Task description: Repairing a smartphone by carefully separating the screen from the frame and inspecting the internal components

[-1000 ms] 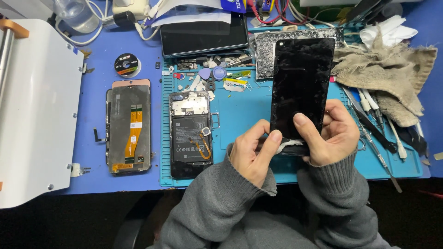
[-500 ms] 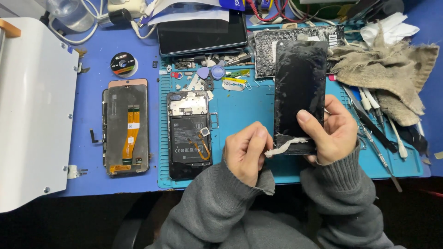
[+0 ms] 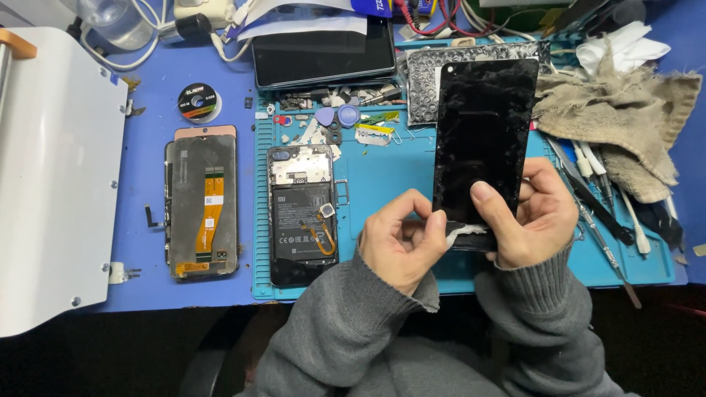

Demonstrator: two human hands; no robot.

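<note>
My right hand [image 3: 535,217] grips a black phone screen panel [image 3: 483,132] at its lower end, thumb on the glass, holding it upright over the blue work mat [image 3: 382,169]. My left hand [image 3: 401,239] pinches a small white wipe [image 3: 465,234] against the panel's bottom edge. To the left on the mat lies an opened phone body [image 3: 302,215] with its battery and an orange flex cable showing.
A second display part with an orange flex [image 3: 204,206] lies left of the mat. A white machine [image 3: 51,176] fills the left side. A dark tablet [image 3: 323,51], a bubble-wrap piece [image 3: 423,81], rags [image 3: 625,117], hand tools [image 3: 596,206] and a tape roll [image 3: 196,100] surround the mat.
The screen panel has turned more face-on and upright. My left hand has shifted slightly along the panel's bottom edge with the white wipe.
</note>
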